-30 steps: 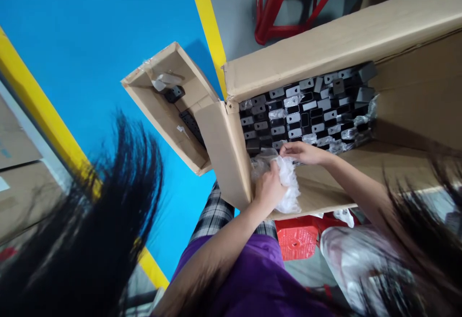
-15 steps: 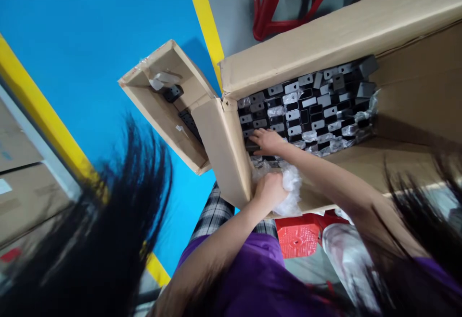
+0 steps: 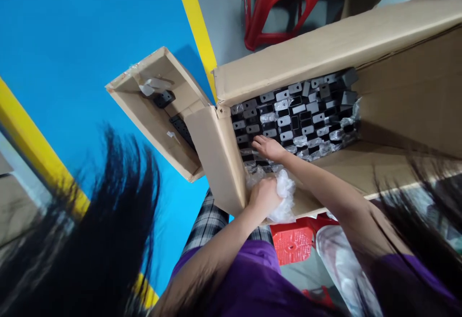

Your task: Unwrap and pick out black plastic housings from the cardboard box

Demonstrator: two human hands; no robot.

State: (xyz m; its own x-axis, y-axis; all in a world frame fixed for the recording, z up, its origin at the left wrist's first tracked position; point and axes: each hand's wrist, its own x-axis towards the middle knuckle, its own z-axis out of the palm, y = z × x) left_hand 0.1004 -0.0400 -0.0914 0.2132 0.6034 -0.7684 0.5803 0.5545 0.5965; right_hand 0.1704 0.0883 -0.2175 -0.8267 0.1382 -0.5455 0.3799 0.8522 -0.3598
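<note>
Left hand [image 3: 264,196] clutches plastic wrap [image 3: 286,195]; packed pieces [image 3: 284,121] lie beneath the spread right hand [image 3: 269,148].

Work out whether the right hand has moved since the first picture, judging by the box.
Yes: the right hand has moved leftward in view, toward the left end of the box, away from the plastic.

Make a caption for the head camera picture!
Left hand clutching crumpled plastic, right hand over dark blocks in a cardboard box.
</note>
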